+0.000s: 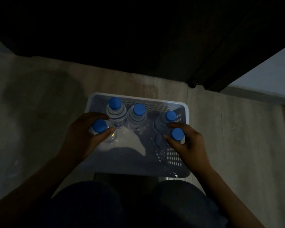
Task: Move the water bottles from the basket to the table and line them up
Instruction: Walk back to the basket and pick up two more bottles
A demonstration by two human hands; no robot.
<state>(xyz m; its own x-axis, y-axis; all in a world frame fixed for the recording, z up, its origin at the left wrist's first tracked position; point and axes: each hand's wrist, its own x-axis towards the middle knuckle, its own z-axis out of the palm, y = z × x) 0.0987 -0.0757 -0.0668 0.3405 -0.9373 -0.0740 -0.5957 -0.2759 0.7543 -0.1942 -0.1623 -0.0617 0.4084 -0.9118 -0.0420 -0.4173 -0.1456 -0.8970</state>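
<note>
A white basket (138,95) with small holes in its walls is set on the pale floor (39,99), just in front of the person's knees (89,204). Five water bottles with blue caps are seen in it, and all are stood upright. Three are lined along the far wall: the far-left bottle (115,104), the middle bottle (139,110) just beside it, and the far-right bottle (171,116) by the right wall. The near-left bottle (99,126) is held by the left hand (82,135). The fingers and thumb are curled round its neck, just under the cap. This bottle is at the left edge of the basket, near the far-left bottle. The near-right bottle (177,133) is held the same way by the right hand (191,145), with the fingers and thumb curled round the neck under the cap. It is close to the right wall and just in front of the far-right bottle. Whether the two held bottles are lifted off the basket bottom cannot be told. Part of the basket bottom is covered by shadow. The room is dim. A big dark shape (122,30) is seen at the far side, and a pale wall (262,71) is seen at the far right.
</note>
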